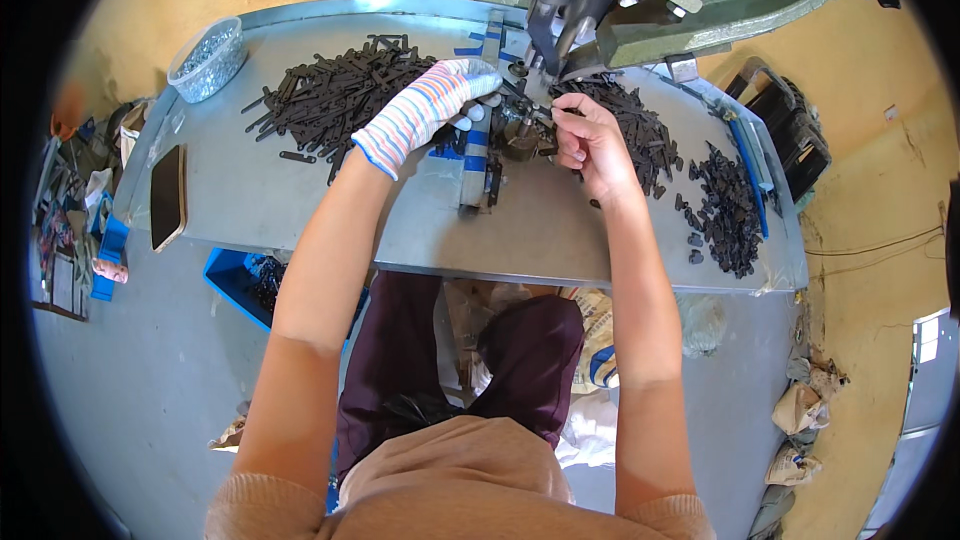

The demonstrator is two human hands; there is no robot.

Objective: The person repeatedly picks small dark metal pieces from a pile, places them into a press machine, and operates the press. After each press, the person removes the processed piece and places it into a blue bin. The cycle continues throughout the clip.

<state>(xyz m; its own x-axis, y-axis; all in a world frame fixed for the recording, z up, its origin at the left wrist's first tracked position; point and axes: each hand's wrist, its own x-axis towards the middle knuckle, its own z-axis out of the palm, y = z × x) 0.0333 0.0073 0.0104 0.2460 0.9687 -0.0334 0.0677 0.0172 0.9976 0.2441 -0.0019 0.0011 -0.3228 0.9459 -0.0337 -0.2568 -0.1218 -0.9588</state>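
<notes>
Below the metal table, sack print blurs; both hands curl closed at dark parts, hold unclear.

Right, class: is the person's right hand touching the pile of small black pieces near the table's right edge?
Apart. The head view shows it plainly: grey tabletop lies visible between the right hand and the small-piece pile.

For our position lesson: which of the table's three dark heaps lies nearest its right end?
The rightmost heap, beside the blue strip; the middle heap and left heap lie farther away.
</notes>
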